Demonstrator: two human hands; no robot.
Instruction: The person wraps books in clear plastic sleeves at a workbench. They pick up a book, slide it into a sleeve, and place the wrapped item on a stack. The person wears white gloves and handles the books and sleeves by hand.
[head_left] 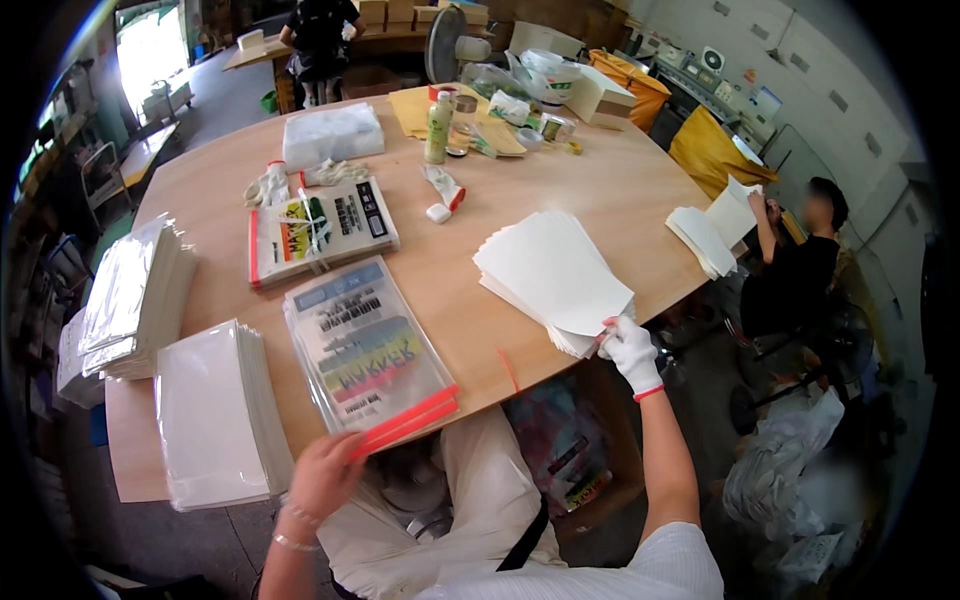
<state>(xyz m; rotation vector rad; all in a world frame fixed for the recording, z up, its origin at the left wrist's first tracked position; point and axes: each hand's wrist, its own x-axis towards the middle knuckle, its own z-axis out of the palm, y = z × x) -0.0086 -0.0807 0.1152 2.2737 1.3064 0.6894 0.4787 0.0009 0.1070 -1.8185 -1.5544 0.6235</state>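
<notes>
Two hands at work at a counter [655,190], seen from above. The left hand [328,475], bare and with bands at the wrist, pinches the near left corner of the red edge on a pile of clear printed bags [365,345]; the bags lie flat just beyond it, their red edge toward the person. The right hand [632,355], in a white glove with a red cuff, pinches the near right corner of a fanned stack of white sheets [555,270], which spreads beyond and to the left of that hand. Between the two hands, near the counter's edge, lies a thin red strip [508,370]. To the left of the left hand stands a stack of wrapped packs [205,410], with a taller stack [130,295] farther beyond. Straight beyond the left hand, past the bags, is a second bag pile [350,225] with white gloves [268,187] at its far side; a white bundle [333,135] lies behind these. Well beyond both hands stand a green bottle [437,130] and a jar [462,125]. Beyond and to the right of the right hand, a seated co-worker [800,260] handles other sheets [700,240]
</notes>
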